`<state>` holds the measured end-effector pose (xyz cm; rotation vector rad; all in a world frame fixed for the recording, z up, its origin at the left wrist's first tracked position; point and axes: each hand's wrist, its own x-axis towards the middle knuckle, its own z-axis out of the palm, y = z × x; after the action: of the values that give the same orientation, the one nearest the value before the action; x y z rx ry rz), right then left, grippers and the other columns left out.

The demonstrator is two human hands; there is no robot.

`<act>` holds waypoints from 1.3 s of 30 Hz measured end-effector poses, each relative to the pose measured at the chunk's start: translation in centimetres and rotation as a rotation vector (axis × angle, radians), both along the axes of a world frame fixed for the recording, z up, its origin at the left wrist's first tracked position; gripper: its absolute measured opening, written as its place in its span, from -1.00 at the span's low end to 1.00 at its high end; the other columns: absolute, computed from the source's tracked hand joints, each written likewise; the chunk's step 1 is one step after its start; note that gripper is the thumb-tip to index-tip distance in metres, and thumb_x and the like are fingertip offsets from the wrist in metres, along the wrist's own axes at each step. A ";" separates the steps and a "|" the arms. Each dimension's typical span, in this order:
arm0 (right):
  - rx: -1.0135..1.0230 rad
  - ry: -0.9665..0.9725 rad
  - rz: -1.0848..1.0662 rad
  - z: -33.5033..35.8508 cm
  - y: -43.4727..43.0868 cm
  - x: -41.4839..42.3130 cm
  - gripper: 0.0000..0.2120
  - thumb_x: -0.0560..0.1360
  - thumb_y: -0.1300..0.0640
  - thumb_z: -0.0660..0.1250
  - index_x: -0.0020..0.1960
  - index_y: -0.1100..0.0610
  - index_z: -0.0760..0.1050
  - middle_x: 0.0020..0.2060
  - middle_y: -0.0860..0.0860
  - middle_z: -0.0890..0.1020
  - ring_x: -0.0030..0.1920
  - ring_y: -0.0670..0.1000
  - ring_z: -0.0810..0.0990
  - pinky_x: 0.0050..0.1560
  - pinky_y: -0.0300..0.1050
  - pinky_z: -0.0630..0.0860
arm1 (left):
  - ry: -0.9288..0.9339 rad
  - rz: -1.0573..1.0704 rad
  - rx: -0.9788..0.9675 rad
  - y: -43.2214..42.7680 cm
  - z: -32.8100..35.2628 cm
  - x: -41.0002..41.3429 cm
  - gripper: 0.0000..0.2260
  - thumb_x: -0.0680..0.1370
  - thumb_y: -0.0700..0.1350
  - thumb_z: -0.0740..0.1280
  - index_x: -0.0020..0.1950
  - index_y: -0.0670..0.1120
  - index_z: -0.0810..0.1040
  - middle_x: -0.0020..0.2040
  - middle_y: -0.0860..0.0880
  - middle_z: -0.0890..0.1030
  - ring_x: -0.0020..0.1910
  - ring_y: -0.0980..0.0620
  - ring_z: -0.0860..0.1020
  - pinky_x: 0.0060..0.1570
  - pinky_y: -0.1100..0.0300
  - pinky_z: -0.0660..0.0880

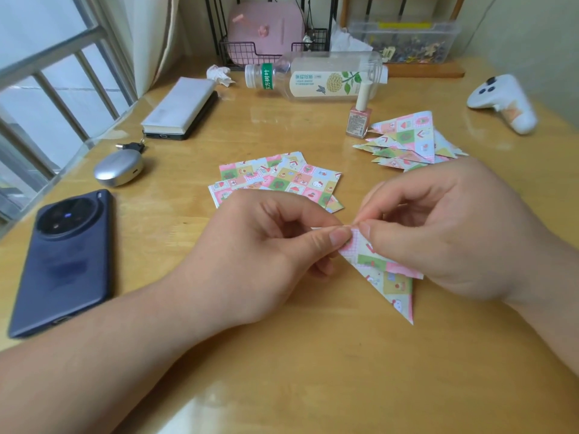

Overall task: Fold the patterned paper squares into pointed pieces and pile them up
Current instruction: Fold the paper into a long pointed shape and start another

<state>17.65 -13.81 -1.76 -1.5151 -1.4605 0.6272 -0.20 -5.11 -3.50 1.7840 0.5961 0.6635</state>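
1. The left hand [266,245] and the right hand [445,233] meet just above the wooden tabletop [282,355], each pinching, thumb against forefinger, the top corner of a folded triangular piece of pastel patchwork-patterned paper [383,277].
2. That piece is pink, green, yellow and white, with small cartoon pictures; its long point aims down and toward the viewer. Its upper edge is hidden behind the fingertips.
3. Just behind the left hand lies a loose fan of flat unfolded squares of the same paper [282,180]; the hand covers their near edge.
4. Further back on the right sits a pile of finished pointed pieces [410,140], overlapping, tips pointing left.
5. Touching or just beside that pile stands a small pink nail-polish bottle with a tall white cap [360,115]; its label is too small to read.
6. Behind it a clear plastic drink bottle [316,78] lies on its side. Its cream label shows a leafy plant and Chinese characters, too blurred to read with confidence.
7. At the left lies a dark blue smartphone [65,261], face down, round camera upward. Beyond it are a silver oval earbud case [118,167] and a white notebook stacked on a dark device [181,108].
8. A white game controller [504,101] rests near the right edge.
9. The near tabletop is bare.
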 end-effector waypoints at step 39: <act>-0.035 -0.178 0.013 -0.2 0.0 -0.5 -0.94 0.31 0.07 0.42 -0.30 0.03 0.67 -0.33 -0.14 0.70 -0.22 -0.10 0.67 -0.13 -0.09 0.56 | 0.094 0.008 -0.031 0.1 0.1 0.2 -0.86 0.38 -0.15 0.36 -0.29 -0.16 0.68 -0.45 -0.13 0.61 -0.45 -0.04 0.56 -0.36 0.02 0.57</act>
<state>17.14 -13.80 -1.91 -1.6243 -1.6019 0.5392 0.03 -4.97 -3.37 1.7922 0.6737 0.5750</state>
